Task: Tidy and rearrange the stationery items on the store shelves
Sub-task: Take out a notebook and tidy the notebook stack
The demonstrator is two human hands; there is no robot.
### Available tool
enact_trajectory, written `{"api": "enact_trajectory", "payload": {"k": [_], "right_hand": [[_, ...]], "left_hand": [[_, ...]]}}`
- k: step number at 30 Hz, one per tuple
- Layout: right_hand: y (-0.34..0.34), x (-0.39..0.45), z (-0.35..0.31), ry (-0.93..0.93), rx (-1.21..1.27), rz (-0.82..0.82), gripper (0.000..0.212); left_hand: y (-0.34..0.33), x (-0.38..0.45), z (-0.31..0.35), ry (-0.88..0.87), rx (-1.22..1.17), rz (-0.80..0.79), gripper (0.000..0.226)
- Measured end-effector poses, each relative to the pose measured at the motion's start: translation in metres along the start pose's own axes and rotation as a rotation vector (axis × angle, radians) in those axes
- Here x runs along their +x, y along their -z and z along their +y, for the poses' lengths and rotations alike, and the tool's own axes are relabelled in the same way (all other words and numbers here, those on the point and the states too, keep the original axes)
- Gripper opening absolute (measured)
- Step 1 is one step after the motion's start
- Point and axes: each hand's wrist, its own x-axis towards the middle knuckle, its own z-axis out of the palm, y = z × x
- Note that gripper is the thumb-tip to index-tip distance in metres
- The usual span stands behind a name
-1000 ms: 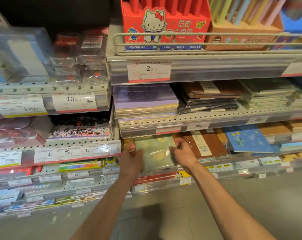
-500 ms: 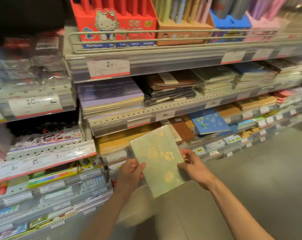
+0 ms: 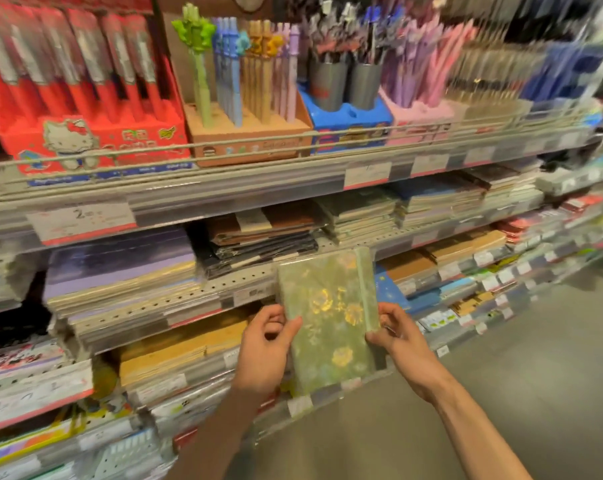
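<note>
A green notebook (image 3: pixel 329 317) with shiny gold flowers and an elastic band is held upright in front of the notebook shelves. My left hand (image 3: pixel 263 348) grips its left edge, thumb on the cover. My right hand (image 3: pixel 398 336) pinches its right edge near the band. Behind it lie stacks of notebooks: purple ones (image 3: pixel 120 261), brown and black ones (image 3: pixel 262 233), tan ones (image 3: pixel 175 348) on the shelf below, and a blue starry one (image 3: pixel 390 289) partly hidden.
A wire-railed upper shelf (image 3: pixel 244 147) carries pen displays: a red cartoon-cat box (image 3: pixel 85 133), a cork-coloured pen stand (image 3: pixel 248 129), a blue holder (image 3: pixel 348 112) and pink pens (image 3: pixel 428 77). Price tags line the shelf edges. Grey floor (image 3: pixel 500 393) lies to the right.
Both hands have lifted the green notebook off its stack and raised it upright in front of the shelves. The view has shifted up and to the right.
</note>
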Motion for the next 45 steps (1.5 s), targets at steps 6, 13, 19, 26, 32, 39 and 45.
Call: {"api": "enact_trajectory", "payload": {"k": [6, 13, 19, 26, 32, 39, 45], "right_hand": [[0.077, 0.052, -0.017, 0.066, 0.036, -0.091, 0.039], [0.139, 0.095, -0.035, 0.018, 0.07, -0.153, 0.033], [0.146, 0.121, -0.049, -0.006, 0.13, -0.158, 0.031], [0.135, 0.146, -0.092, -0.078, 0.252, -0.193, 0.026], [0.124, 0.164, -0.123, -0.103, 0.375, -0.096, 0.035], [0.147, 0.145, -0.112, 0.046, 0.326, -0.202, 0.054], [0.122, 0.153, -0.111, 0.245, 0.162, 0.002, 0.046]], "left_hand": [[-0.081, 0.026, 0.033, -0.045, 0.027, 0.085, 0.015], [-0.147, 0.056, 0.056, -0.086, 0.125, 0.144, 0.011], [-0.159, 0.074, 0.077, -0.068, 0.149, 0.169, 0.014], [-0.149, 0.074, 0.095, -0.079, 0.093, 0.116, 0.038], [-0.144, 0.07, 0.09, -0.017, -0.118, 0.104, 0.068], [-0.154, 0.083, 0.09, -0.073, -0.3, 0.17, 0.048], [-0.149, 0.105, 0.088, -0.198, 0.173, 0.308, 0.05]]}}
